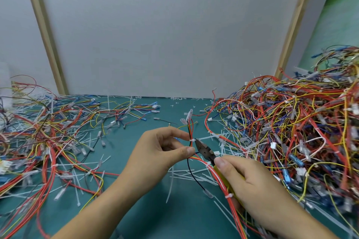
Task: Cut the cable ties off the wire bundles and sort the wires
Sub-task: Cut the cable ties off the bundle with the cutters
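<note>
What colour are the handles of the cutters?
Yellow; the cutters' handles show partly under the right hand in the head view.

**Table and backdrop**

A teal table (174, 219) meets a pale grey panel (165, 31) standing along its far edge. A left strip (44, 33) of wood slants up near the far left corner, a right strip (293, 25) near the far right. A green sheet (334, 21) shows beyond it.
</note>
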A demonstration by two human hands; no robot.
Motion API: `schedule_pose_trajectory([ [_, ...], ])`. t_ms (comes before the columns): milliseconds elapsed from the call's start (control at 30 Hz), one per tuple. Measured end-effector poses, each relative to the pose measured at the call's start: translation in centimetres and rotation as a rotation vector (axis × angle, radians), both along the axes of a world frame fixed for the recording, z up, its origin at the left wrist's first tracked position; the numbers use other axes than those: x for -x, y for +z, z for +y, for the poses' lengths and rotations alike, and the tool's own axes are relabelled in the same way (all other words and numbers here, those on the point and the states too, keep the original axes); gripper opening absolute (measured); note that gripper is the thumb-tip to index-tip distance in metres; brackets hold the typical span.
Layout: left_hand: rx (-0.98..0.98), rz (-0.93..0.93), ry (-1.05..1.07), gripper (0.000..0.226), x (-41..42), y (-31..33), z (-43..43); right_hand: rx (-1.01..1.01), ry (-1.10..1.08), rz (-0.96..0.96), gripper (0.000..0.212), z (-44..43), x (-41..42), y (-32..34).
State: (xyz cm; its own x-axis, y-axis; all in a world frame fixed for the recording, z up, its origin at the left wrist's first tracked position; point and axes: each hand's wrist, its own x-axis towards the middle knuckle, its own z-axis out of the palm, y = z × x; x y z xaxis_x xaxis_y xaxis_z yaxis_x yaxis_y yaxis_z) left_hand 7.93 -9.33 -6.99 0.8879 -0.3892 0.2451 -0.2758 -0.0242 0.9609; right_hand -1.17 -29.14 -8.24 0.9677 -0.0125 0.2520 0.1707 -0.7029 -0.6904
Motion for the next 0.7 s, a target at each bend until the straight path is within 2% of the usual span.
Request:
schedule_pose_trajectory([
  [167,-0.029,-0.037,0.000,0.013,0.1,-0.1,-0.1,-0.068,-0.018,0.054,0.045,0.1,0.3,0.1],
  [233,-0.052,-0.076,0.031,0.014,0.1,-0.2,-0.1,-0.167,-0.043,0.055,0.041,0.3,0.2,0.3],
  [367,-0.238,-0.270,0.090,0.019,0.4,-0.6,-0.1,-0.285,-0.098,0.004,0.042,0.4,0.0,0.5],
  [500,-0.218,-0.453,0.305,0.004,0.1,0.6,0.6,-0.318,-0.164,-0.085,0.042,0.3,0.0,0.8],
  [533,-0.258,-0.510,0.387,0.009,0.0,1.1,1.0,-0.327,-0.174,-0.100,0.039,0.2,0.0,0.9],
  [600,-0.539,-0.608,0.463,0.025,0.0,1.7,1.7,-0.355,-0.178,-0.117,0.028,0.1,0.0,1.1],
  [700,-1.079,-0.606,0.455,0.045,0.4,1.6,1.8,-0.376,-0.174,-0.119,0.025,0.0,-0.1,1.0],
])
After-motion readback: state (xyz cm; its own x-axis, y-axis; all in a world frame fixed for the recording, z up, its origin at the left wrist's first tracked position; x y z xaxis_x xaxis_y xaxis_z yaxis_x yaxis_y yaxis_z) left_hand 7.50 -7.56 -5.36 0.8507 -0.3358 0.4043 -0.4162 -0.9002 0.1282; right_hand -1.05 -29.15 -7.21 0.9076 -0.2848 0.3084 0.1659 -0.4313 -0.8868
